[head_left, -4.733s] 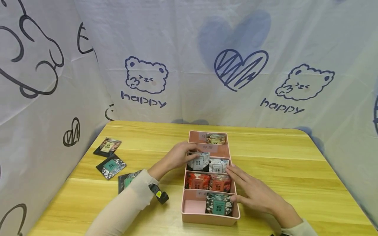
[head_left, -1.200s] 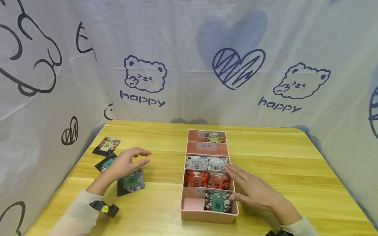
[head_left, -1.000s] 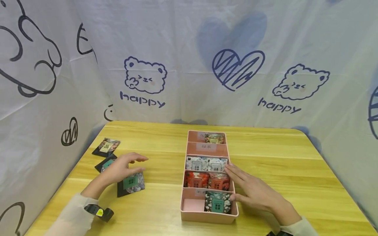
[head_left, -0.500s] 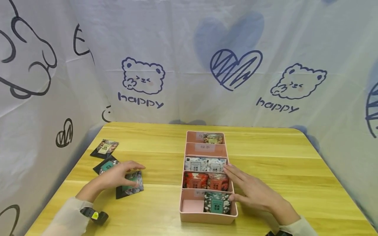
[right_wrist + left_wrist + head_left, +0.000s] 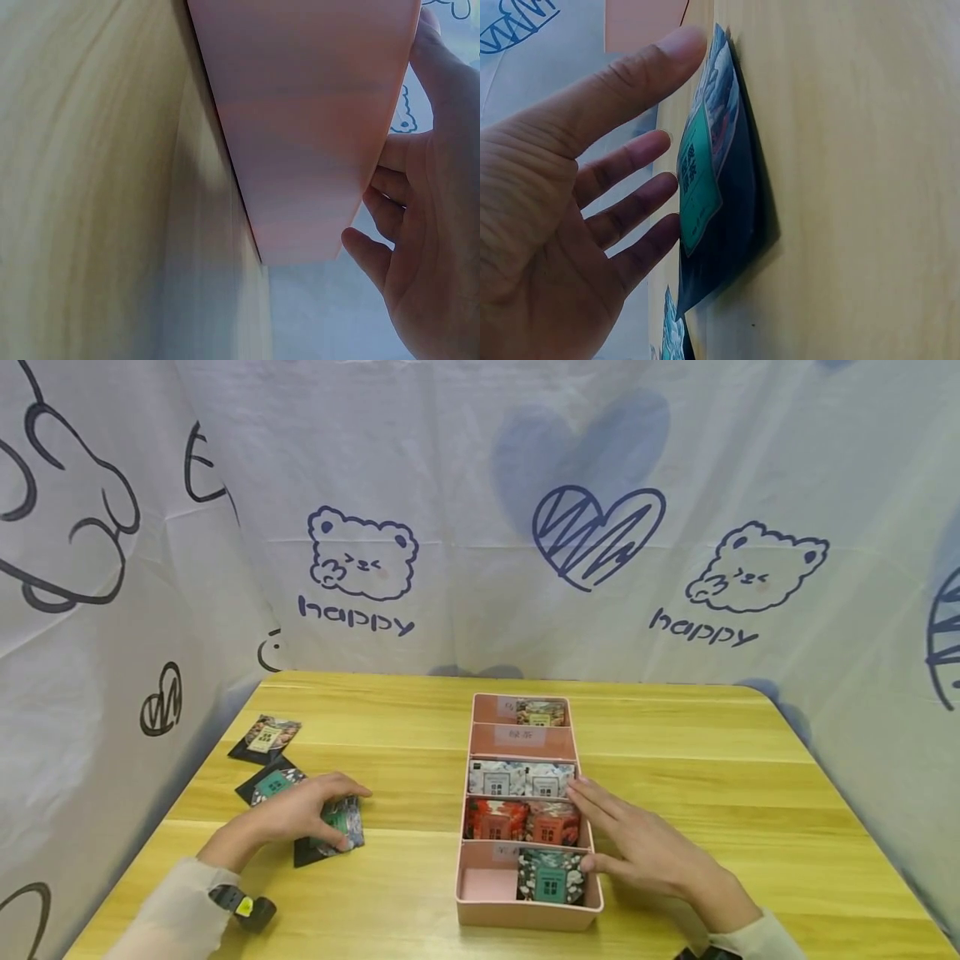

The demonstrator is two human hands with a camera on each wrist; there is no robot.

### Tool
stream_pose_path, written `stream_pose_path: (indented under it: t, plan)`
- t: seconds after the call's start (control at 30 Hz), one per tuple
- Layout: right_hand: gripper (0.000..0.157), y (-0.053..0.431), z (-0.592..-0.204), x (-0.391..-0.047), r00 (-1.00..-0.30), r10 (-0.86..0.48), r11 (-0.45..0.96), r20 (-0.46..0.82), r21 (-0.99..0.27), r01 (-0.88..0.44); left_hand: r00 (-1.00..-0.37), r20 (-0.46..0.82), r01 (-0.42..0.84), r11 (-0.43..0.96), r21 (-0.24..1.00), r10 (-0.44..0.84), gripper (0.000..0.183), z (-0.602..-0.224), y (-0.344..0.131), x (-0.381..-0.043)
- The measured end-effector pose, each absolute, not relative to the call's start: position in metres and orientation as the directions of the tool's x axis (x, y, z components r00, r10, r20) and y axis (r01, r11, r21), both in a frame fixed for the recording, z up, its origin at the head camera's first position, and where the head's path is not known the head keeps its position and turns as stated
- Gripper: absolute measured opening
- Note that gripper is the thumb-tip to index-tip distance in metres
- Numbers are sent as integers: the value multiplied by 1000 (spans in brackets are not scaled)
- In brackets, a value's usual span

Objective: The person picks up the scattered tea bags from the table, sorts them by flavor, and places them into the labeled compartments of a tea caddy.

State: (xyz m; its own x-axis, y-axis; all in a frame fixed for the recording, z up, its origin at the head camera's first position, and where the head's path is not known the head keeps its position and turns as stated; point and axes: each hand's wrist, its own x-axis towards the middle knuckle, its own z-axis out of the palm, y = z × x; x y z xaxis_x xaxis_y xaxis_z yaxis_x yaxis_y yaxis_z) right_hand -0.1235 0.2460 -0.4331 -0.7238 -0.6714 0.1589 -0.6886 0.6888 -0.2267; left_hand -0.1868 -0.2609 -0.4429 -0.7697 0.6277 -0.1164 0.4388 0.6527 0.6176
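A dark tea sachet with a green label (image 5: 701, 180) lies on the table at left. Over it hovers my left hand (image 5: 296, 810), thumb and fingers spread to either side of it; in the left wrist view nothing is gripped. Beside it are another green-labelled sachet (image 5: 272, 782) and a yellow-labelled sachet (image 5: 266, 737). My right hand (image 5: 648, 852) rests along the right rim of a pink divided box (image 5: 525, 914), fingers fairly straight. Inside the box stand white sachets (image 5: 498, 778), red sachets (image 5: 497, 820), a green-labelled sachet (image 5: 551, 877) and a yellow-labelled one (image 5: 542, 713).
The box stands on a wood-grain table (image 5: 697, 735), its compartments bearing paper labels (image 5: 521, 735). Its second compartment from the back holds no sachet. A white cloth (image 5: 480, 593) with blue drawings hangs behind the table and along the sides.
My left hand has left the box, where a white sachet now sits in the third compartment, and has lowered over the nearest loose sachet. My right hand has stayed at the rim.
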Motion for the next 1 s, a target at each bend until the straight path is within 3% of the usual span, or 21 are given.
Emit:
stream_pose_path:
  t: [0.47, 1.0]
  plan:
    - [85, 247, -433, -124, -722, -670, 687, 173, -221, -692, -723, -121, 507, 641, 577, 680, 70, -443, -267, -192]
    - [85, 245, -433, -123, -740, -654, 701, 158, -242, -671, -750, -108, 498, 665, 557, 652, 68, -448, -273, -196]
